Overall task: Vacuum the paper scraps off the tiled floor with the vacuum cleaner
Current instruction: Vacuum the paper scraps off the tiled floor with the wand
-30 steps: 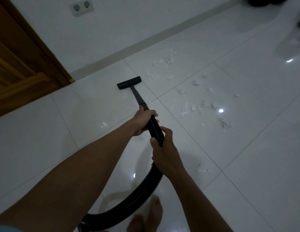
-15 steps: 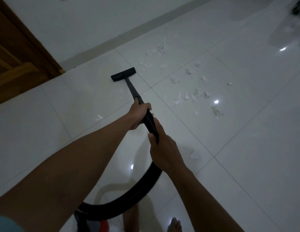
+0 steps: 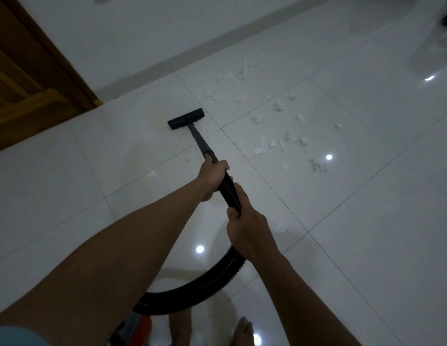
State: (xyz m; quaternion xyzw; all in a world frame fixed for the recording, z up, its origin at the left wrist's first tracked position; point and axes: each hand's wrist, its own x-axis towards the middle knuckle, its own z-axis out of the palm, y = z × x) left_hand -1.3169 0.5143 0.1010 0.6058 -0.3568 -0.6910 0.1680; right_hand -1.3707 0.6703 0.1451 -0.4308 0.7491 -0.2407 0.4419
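Up at two o'clock lay flimsy white paper scraps (image 3: 287,141); left hand (image 3: 213,179), right hand (image 3: 246,224) both clamped the bendy-looking black ribbed hose (image 3: 228,189).

Floor (image 3: 367,221): large glossy white tiles, thin dark grout lines, a few bright light spots reflected.

Black vacuum head (image 3: 185,119) sits flat on a tile, just left of a grout crossing.

Paper scraps (image 3: 280,143): white, torn, scattered right of the head and beyond it. Thickest in a band mid-tile and in a cluster near the wall base.

One tiny scrap (image 3: 188,160) lies alone, nearer than the head. One larger piece (image 3: 280,229) lies closer in.

Bottom edge: a bare foot (image 3: 243,330) stands on the tile. Red vacuum body (image 3: 140,325) is partly seen. Black hose (image 3: 205,283) curves low there; contact with the floor unclear.
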